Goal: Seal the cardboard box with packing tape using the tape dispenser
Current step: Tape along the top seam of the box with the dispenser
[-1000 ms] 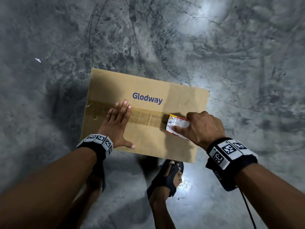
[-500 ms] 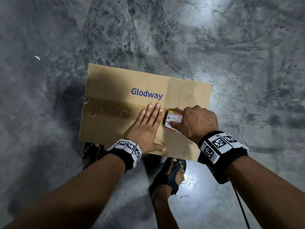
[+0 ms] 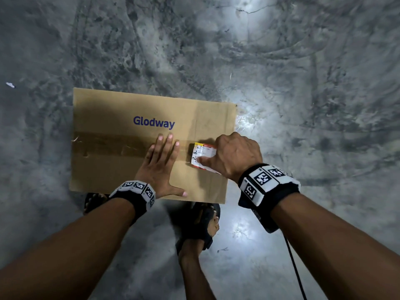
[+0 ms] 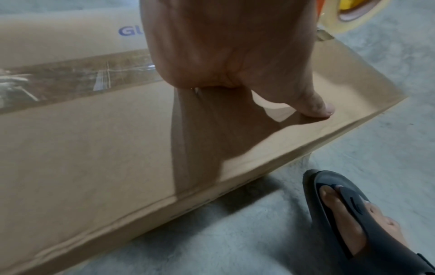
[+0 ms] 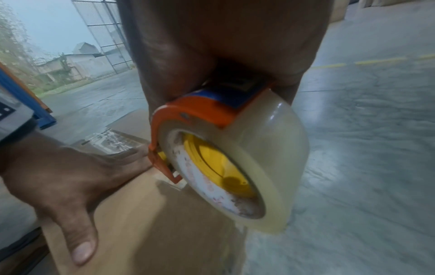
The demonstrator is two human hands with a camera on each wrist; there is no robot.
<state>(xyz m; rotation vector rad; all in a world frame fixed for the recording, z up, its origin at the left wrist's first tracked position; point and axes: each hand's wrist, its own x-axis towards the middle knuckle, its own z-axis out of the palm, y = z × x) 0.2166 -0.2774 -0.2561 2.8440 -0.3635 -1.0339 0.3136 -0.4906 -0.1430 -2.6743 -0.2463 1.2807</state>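
cardboard box (image 3: 121, 169) on grey concrete floor (image 3: 303, 105), fence (image 5: 101, 28) behind.

You see a flat brown cardboard box (image 3: 112, 169) printed with blue lettering. Your orange plastic tape dispenser (image 5: 200, 113) carries a clear tape roll (image 5: 270, 158) with a yellow core. The mottled grey concrete floor (image 3: 303, 83) surrounds it.

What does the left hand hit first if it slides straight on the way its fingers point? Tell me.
Probably nothing on the cardboard box: the left hand points past the tape strip toward the Glodway print, missing the tape dispenser.
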